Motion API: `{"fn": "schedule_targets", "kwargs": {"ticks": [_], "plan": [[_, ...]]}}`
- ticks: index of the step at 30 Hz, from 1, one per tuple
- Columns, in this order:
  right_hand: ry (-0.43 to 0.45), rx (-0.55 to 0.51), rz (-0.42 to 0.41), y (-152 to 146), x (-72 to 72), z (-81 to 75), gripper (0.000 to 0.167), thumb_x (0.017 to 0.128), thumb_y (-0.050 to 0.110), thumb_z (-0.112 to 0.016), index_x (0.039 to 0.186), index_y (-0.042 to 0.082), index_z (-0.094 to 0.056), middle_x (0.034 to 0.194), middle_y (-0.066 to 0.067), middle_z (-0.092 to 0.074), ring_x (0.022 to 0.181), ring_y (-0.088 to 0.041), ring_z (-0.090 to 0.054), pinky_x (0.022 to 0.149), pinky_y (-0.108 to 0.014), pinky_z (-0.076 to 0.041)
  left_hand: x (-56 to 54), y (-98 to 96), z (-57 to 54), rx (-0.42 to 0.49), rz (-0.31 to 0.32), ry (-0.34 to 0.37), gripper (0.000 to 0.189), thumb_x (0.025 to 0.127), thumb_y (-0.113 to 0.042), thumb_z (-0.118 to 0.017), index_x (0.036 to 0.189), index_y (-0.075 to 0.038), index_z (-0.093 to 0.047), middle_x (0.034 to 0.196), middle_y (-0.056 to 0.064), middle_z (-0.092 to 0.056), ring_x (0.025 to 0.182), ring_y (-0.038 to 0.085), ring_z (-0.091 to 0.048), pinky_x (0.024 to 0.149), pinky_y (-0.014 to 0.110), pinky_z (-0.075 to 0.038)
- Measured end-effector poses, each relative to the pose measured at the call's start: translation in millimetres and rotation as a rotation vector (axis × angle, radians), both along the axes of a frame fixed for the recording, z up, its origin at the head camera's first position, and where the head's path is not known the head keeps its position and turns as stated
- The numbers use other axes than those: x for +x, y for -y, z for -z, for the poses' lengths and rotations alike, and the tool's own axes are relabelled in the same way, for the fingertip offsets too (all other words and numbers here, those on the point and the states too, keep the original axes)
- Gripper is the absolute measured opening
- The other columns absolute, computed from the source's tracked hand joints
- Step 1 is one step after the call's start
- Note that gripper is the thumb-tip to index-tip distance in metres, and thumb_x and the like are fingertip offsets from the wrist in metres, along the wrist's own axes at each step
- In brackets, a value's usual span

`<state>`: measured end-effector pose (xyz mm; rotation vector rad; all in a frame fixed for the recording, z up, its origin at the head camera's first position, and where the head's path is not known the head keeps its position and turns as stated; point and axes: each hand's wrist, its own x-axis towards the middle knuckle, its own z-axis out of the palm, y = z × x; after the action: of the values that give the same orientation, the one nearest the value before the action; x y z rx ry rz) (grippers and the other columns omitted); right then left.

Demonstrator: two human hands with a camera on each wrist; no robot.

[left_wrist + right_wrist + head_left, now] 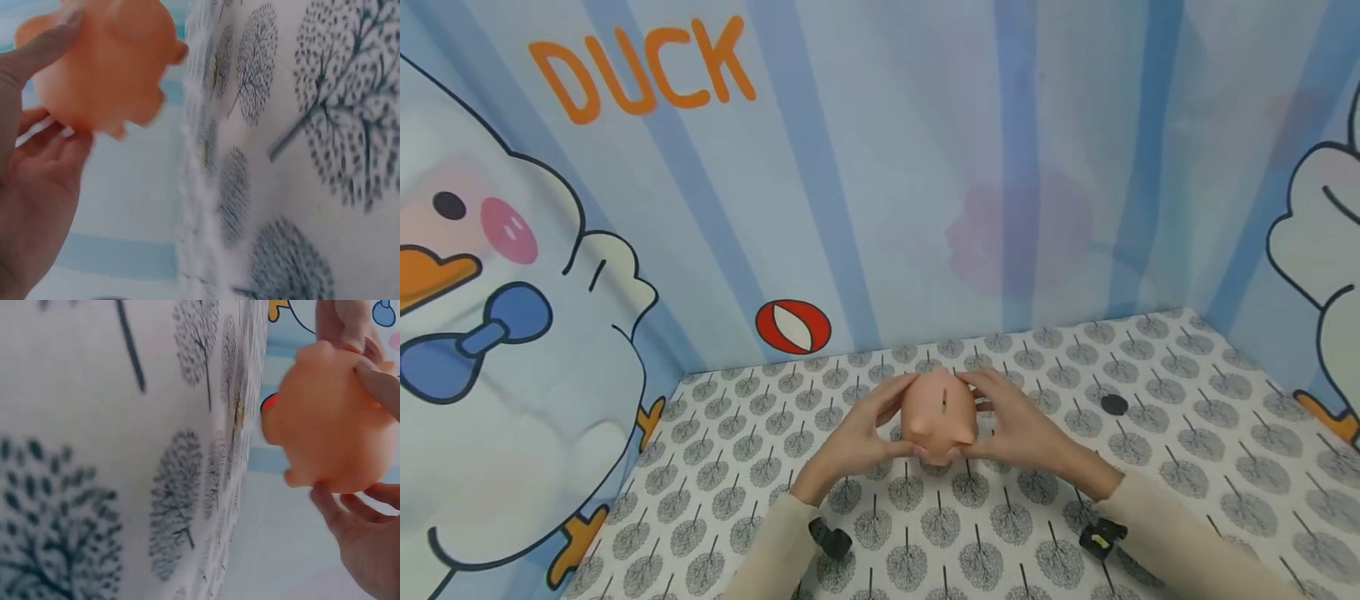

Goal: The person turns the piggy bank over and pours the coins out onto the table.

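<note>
An orange-pink piggy bank (936, 408) is held between both hands above the patterned cloth, its coin slot facing up and its snout toward the person. The left hand (868, 425) grips its left side, thumb near the face and fingers toward the rear. On the opposite side the right hand (1018, 425) grips it the same way. In the left wrist view the piggy bank (106, 62) shows its stubby feet apart from the cloth. The right wrist view also shows the piggy bank (337, 419) off the surface, with fingers and thumb around it.
A white cloth (730, 467) printed with grey trees covers the table. On its right side lies a small dark round spot or disc (1115, 405). Behind stands a blue striped backdrop (895, 167) with duck drawings. Each wrist bears a black strap-on device (830, 538).
</note>
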<state>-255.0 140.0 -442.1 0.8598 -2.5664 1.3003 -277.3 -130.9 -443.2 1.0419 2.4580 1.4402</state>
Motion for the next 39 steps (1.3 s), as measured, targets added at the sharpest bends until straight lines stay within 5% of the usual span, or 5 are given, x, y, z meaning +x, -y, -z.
{"fn": "schedule_targets", "kwargs": {"ticks": [7,14,26,39], "plan": [[0.034,-0.005,0.018,5.0,3.4,5.6,0.101,0.069,0.034,-0.100,0.152,0.006,-0.049,0.144,-0.013,-0.055,0.124,-0.030,-0.065,0.104,-0.041,-0.063,0.1,5.1,6.1,-0.031,0.001,0.061,0.099,0.084,-0.014,-0.090,0.165,-0.025,-0.033,0.168,0.002,-0.039,0.156,0.024,-0.042,0.127,0.027,-0.039],[0.006,-0.013,0.040,7.8,6.2,3.0,0.104,0.069,0.032,-0.101,0.153,0.006,-0.046,0.146,-0.013,-0.053,0.126,-0.031,-0.065,0.106,-0.039,-0.063,2.3,6.4,-2.8,-0.049,-0.004,0.006,0.099,0.086,-0.013,-0.088,0.166,-0.027,-0.031,0.171,0.003,-0.035,0.157,0.022,-0.039,0.128,0.029,-0.038],[-0.038,0.011,0.103,20.0,20.7,-1.7,0.105,0.071,0.040,-0.098,0.154,0.004,-0.045,0.139,-0.013,-0.050,0.118,-0.026,-0.065,0.101,-0.043,-0.065,4.2,12.3,-13.7,-0.031,0.070,0.057,0.109,0.083,-0.011,-0.091,0.167,-0.034,-0.026,0.173,-0.003,-0.031,0.160,0.021,-0.035,0.132,0.039,-0.036],[-0.109,0.013,0.116,23.4,27.3,-3.6,0.104,0.072,0.038,-0.098,0.154,0.002,-0.046,0.140,-0.015,-0.051,0.117,-0.028,-0.063,0.098,-0.051,-0.065,5.7,16.7,-7.4,0.001,0.042,0.117,0.104,0.082,-0.009,-0.091,0.164,-0.031,-0.032,0.170,-0.002,-0.037,0.159,0.026,-0.038,0.130,0.040,-0.040]]}}
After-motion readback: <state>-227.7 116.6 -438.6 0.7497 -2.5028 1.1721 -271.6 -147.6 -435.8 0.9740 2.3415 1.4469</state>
